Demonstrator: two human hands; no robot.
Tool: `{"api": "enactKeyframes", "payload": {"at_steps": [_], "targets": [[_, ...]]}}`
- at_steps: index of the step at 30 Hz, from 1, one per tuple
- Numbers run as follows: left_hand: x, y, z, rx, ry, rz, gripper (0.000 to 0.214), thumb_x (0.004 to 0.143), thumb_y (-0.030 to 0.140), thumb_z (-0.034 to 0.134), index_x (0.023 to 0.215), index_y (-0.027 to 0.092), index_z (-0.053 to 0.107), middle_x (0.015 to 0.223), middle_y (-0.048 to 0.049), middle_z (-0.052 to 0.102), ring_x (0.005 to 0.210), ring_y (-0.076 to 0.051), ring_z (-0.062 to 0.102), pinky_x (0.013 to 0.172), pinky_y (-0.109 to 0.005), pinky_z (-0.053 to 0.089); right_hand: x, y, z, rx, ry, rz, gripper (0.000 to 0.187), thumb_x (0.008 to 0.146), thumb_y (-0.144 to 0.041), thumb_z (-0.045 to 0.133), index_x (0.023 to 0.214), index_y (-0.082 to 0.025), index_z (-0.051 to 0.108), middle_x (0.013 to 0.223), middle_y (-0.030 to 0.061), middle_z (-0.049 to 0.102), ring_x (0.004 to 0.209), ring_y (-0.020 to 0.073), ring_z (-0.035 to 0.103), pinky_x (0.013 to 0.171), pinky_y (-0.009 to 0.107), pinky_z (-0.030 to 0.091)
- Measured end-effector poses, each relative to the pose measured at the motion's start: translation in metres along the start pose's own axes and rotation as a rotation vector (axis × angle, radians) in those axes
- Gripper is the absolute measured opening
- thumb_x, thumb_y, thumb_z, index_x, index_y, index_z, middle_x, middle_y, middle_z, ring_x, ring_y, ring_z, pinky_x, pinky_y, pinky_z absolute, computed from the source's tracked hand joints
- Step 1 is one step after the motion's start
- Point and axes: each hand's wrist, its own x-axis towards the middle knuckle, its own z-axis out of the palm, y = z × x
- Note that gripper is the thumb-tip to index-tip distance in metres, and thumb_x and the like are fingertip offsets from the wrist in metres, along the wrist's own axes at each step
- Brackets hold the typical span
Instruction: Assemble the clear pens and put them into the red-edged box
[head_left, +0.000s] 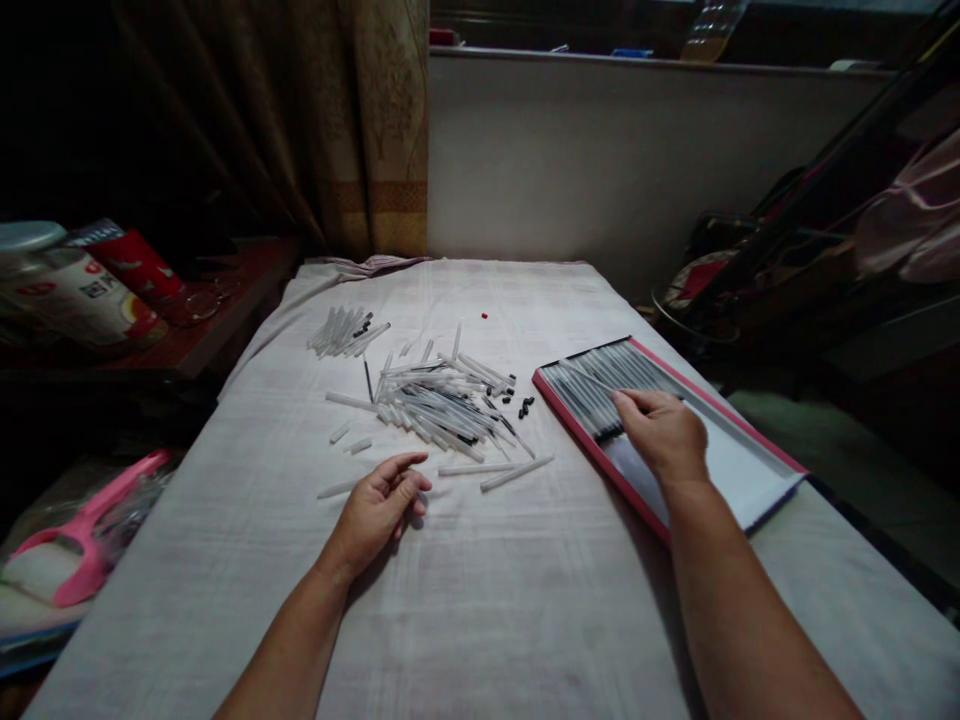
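Observation:
My right hand (664,432) is over a shallow box (583,452) with red-pink edges. Its thumb and fingers are pinched on a thin, translucent pen (592,380), mostly hidden by the hand. A row of similar pens (577,400) with dark ends fills the far part of the box; the near part shows a pale bottom. My left hand (384,500) rests on the cloth, fingers loosely curled and apart, holding nothing. Just beyond it lies a loose pile of translucent pen barrels (427,408), mixed with thin dark refills (368,381). Small black caps (526,407) are scattered at the pile's right.
A second bunch of barrels (335,330) lies farther back left, and a tiny red piece (484,316) near the far side. Pale cloth (480,620) covers the table. At the left stand a jar (75,290) on a dark side table and a pink-handled object (90,530).

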Motion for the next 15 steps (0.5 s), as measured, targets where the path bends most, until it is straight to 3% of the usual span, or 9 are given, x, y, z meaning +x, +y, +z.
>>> {"api": "enactKeyframes", "payload": {"at_steps": [5,15], "targets": [[-0.001,0.002,0.0,-0.002,0.006,0.014,0.05,0.07,0.046,0.075,0.108,0.016,0.064,0.079,-0.0033,0.065,0.052,-0.01,0.058,0.033,-0.014,0.032,0.01,0.004,0.015,-0.225,-0.118,0.068,0.036,0.083,-0.043,0.051,0.095,-0.023,0.08,0.097,0.0103,0.076,0.082,0.0277,0.067,0.061,0.033,0.043],[-0.001,0.002,0.001,0.005,-0.004,0.011,0.049,0.071,0.047,0.074,0.108,0.016,0.065,0.079,-0.0026,0.065,0.054,-0.01,0.059,0.033,-0.015,0.032,0.001,0.001,0.022,-0.292,-0.233,0.025,0.039,0.084,-0.04,0.048,0.101,-0.023,0.078,0.101,0.0125,0.075,0.088,0.0295,0.069,0.062,0.034,0.044]]}}
